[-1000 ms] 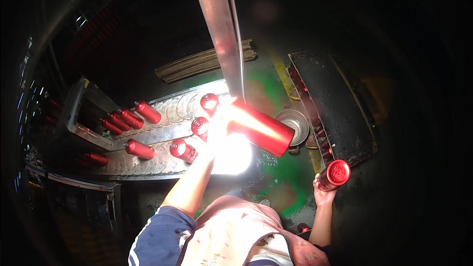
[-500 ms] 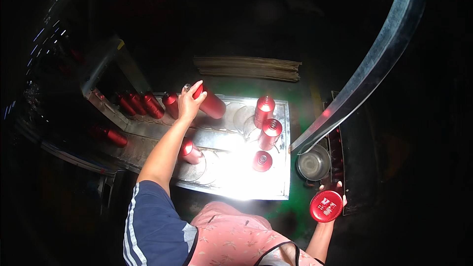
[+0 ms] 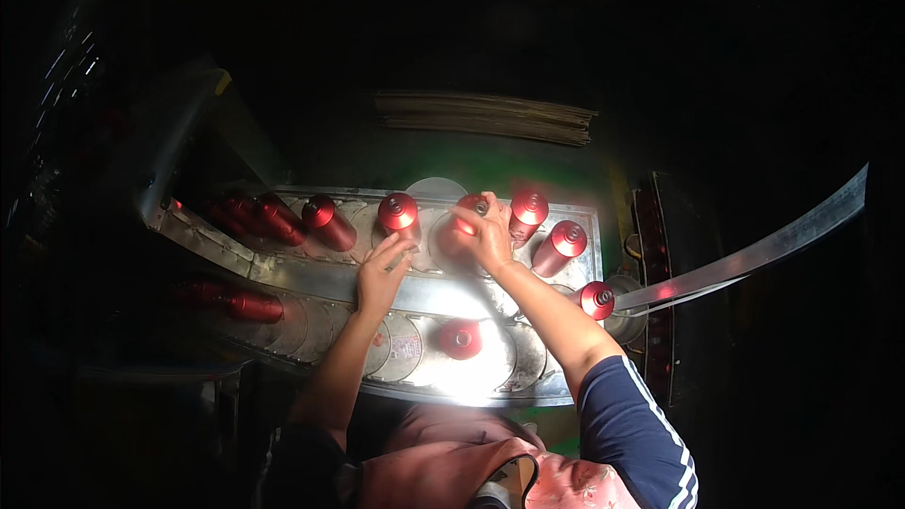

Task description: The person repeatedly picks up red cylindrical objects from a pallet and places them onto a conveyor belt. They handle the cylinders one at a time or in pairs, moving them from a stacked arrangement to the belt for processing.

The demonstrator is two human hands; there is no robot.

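A metal conveyor (image 3: 330, 280) with round plates carries several red metal bottles with narrow necks. My right hand (image 3: 488, 243) grips one red bottle (image 3: 462, 228) at its top, standing over the far row; the hand hides part of it. Just left of it, another red bottle (image 3: 399, 212) stands upright. My left hand (image 3: 380, 278), its fingers spread, is by the lower part of that bottle; whether it touches it I cannot tell. Right of my right hand stand more red bottles (image 3: 564, 243). A single red bottle (image 3: 461, 339) stands in the near row under strong glare.
A curved metal strip (image 3: 754, 259) sticks out at the right, with a metal pot (image 3: 624, 311) partly behind it. Flat stacked boards (image 3: 485, 117) lie beyond the conveyor. At the left, a metal frame (image 3: 174, 179) rises over the rows, where more bottles lie in shadow.
My right hand has come from the far right, where it held a bottle base-up, onto the conveyor. My left hand has let go of its tilted bottle. The view has shifted.
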